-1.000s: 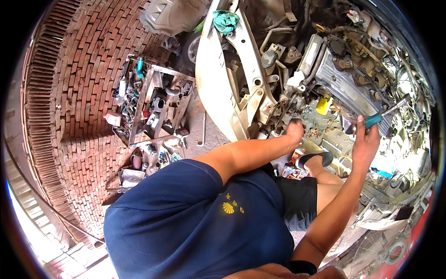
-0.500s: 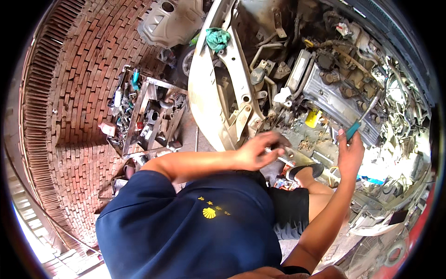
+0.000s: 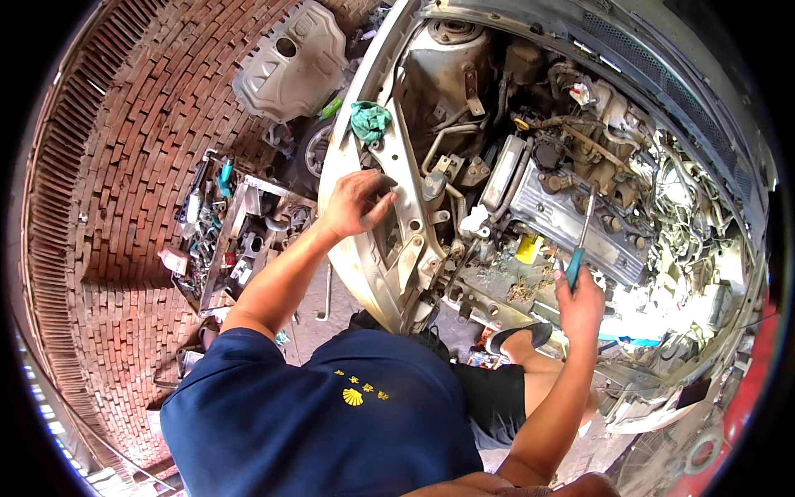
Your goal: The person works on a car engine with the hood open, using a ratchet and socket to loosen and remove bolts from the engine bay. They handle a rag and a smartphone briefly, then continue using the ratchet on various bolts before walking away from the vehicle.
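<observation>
My left hand [image 3: 356,203] is on or just over the inner edge of the cream fender [image 3: 360,273], fingers loosely bent and apart, below a crumpled green cloth [image 3: 370,123]. My right hand [image 3: 580,302] grips the teal handle of a screwdriver [image 3: 575,267], whose long metal shaft points up over the silver engine cover [image 3: 538,207]. A yellow object [image 3: 528,247] lies low in the engine bay, left of that hand.
A brick wall [image 3: 132,190] runs along the left, with a detached plastic panel [image 3: 290,58] and a metal stand [image 3: 236,232] heaped with tools and parts. Hoses and wiring fill the bay's right side. My leg [image 3: 530,364] is bent beside the car's front.
My left hand has moved up and left onto the fender area. My right hand, still holding the screwdriver, has shifted left and down in the picture, its shaft more upright. The view has swung too.
</observation>
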`<state>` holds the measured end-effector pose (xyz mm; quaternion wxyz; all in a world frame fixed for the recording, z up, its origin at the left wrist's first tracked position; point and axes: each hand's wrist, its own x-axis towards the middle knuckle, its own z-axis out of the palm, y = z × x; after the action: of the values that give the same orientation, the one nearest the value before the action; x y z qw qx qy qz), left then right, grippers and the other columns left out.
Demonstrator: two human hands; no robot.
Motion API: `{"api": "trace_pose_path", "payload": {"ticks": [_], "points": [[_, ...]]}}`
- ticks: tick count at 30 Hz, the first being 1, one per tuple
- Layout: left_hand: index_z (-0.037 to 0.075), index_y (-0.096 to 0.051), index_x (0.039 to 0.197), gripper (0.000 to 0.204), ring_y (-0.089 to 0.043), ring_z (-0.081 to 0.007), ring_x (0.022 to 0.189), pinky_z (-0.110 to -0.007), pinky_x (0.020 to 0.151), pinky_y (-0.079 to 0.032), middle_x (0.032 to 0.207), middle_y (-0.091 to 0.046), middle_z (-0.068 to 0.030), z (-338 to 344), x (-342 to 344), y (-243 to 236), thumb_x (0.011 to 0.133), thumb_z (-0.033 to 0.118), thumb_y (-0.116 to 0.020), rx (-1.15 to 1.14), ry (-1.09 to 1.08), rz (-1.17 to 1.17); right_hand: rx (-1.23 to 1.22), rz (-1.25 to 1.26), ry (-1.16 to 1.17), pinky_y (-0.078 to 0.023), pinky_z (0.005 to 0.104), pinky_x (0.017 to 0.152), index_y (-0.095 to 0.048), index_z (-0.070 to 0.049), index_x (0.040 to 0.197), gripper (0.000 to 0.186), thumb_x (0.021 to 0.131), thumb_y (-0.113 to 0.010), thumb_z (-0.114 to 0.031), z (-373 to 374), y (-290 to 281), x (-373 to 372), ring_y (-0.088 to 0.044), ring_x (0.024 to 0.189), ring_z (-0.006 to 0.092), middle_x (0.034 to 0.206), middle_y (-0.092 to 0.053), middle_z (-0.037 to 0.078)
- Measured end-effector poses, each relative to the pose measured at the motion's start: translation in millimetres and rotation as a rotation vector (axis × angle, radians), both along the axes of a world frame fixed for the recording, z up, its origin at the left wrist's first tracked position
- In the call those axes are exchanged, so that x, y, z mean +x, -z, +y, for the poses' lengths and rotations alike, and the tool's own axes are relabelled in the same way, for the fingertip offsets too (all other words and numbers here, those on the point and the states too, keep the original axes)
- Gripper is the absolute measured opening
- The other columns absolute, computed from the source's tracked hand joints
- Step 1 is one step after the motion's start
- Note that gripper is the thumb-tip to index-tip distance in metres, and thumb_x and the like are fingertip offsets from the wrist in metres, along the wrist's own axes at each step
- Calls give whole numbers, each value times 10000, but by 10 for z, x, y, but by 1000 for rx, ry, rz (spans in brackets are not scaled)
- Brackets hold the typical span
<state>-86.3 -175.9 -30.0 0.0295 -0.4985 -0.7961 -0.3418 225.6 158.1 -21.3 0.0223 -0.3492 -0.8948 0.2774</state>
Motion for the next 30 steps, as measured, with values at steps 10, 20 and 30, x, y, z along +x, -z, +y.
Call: {"api": "trace_pose_path", "payload": {"ticks": [10, 20, 30], "points": [[11, -702, 977, 123, -636, -353, 745, -409, 690, -505, 813, -640, -159, -103, -126, 65, 884, 91, -712, -14, -28, -127, -5, -124, -112, -477, 558, 711, -614, -33, 937, 366, 955, -715, -384, -204, -17, -86, -648, 763, 475, 755, -660, 218], [21, -692, 921, 90, -573, -301, 626, -386, 590, -458, 725, -586, -114, -75, -127, 48, 884, 97, -721, 129, -23, -151, -8, -175, -171, -463, 587, 724, -604, -29, 931, 350, 957, -710, -362, -236, 97, -85, -643, 807, 497, 795, -673, 243], [18, -692, 923, 106, -592, -306, 642, -387, 607, -478, 724, -594, -118, -85, -144, 38, 874, 106, -725, 97, -10, -166, -58, -254, -166, -479, 580, 753, -621, -25, 955, 352, 959, -708, -366, -192, 133, -75, -656, 833, 498, 839, -691, 250]]}}
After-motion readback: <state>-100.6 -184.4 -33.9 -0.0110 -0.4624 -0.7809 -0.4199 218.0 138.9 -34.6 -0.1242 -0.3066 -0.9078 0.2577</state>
